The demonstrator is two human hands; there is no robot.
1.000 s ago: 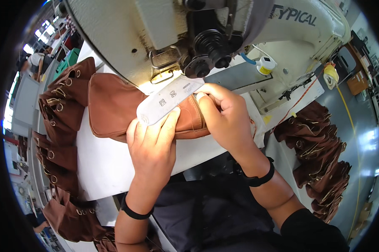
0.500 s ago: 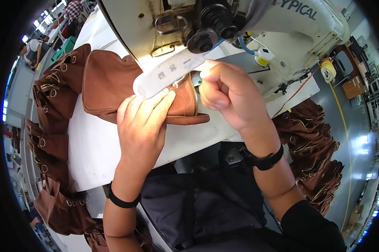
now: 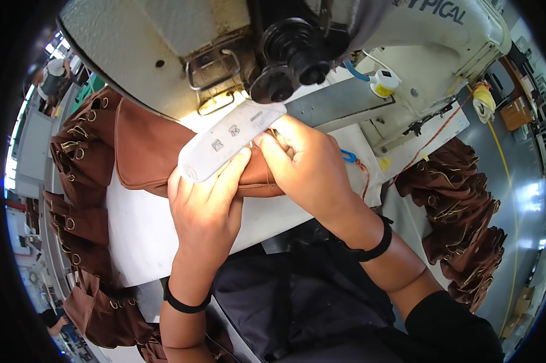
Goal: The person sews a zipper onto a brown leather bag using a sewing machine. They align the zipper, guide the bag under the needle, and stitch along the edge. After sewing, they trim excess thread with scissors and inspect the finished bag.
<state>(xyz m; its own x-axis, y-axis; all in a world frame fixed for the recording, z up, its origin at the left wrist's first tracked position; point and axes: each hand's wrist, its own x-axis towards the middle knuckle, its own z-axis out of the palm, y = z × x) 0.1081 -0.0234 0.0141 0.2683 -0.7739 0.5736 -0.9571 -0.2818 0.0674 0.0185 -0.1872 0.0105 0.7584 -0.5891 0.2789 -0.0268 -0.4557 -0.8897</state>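
Observation:
A brown leather bag piece (image 3: 143, 148) lies on the white tabletop (image 3: 134, 236) beneath the sewing machine head (image 3: 188, 36). A white elongated plate (image 3: 221, 145) with a rounded end rests slanting across the bag. My left hand (image 3: 203, 209) is closed on the bag's near part, fingertips along the plate's lower edge. My right hand (image 3: 306, 172) pinches the bag's right end beside the plate, covering most of its zipper. Beside that hand lies a blue-handled tool (image 3: 348, 155), partly hidden.
Piles of brown bags with metal rings flank me at left (image 3: 73, 224) and right (image 3: 442, 199). A white bottle-like fitting (image 3: 383, 81) with blue tube sits on the machine. A yellow cloth (image 3: 482, 100) hangs at right. Co-workers (image 3: 55, 75) are at far left.
Half a second ago my right hand was raised off to the right with curled fingers, showing the zipper; now it is back down on it. The view has also shifted slightly.

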